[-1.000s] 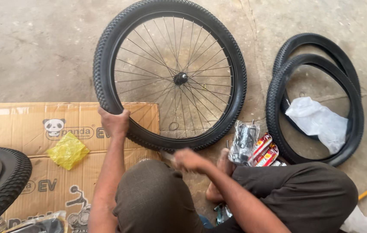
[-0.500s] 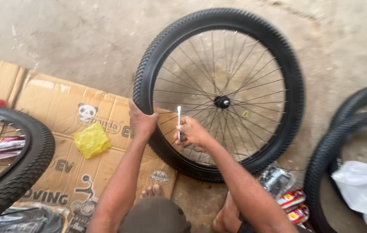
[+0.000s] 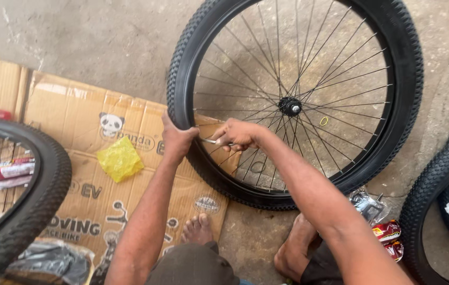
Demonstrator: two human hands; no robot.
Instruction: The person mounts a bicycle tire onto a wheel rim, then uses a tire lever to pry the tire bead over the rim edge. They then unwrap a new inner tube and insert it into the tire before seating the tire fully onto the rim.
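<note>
A black spoked bicycle wheel with a knobby tyre (image 3: 409,79) lies flat on the concrete floor in front of me. My left hand (image 3: 178,138) grips the tyre at its near-left edge. My right hand (image 3: 237,134) is closed on a thin metal tool (image 3: 209,141), whose tip points at the rim right beside my left hand. The hub (image 3: 290,106) sits at the wheel's middle. My bare feet (image 3: 198,229) rest on the ground below the wheel.
Flattened cardboard (image 3: 76,121) lies at left with a crumpled yellow bag (image 3: 120,159) on it. Another wheel (image 3: 45,200) lies at far left, loose tyres (image 3: 430,184) at right. Small packets (image 3: 388,232) lie near my right foot.
The view has shifted left and closer to the wheel. My right hand brought the tool from near my lap up to the rim, then turned it from upright to pointing at my left hand.
</note>
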